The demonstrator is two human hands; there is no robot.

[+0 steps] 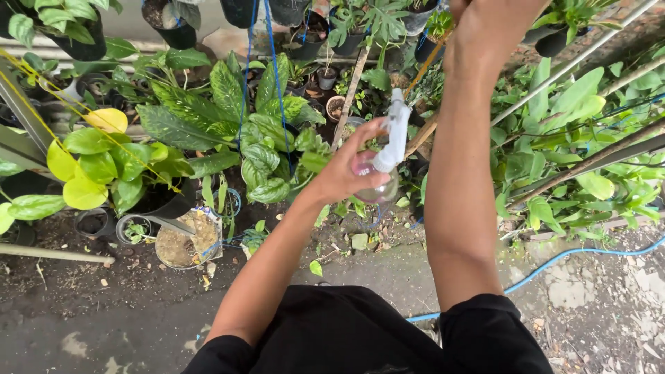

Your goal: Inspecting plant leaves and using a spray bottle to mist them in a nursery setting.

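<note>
Two hands up: my left hand [346,173] grips the clear spray bottle [384,163] above the spotted-leaf plant [267,149]; my right hand [485,34] reaches overhead, its grip hidden. I'd judge short squeezes, nozzle kept toward the leaves, work best

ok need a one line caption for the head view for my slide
Left hand grips a clear plastic spray bottle with a white nozzle above potted green plants, right arm raised up out of view.
</note>
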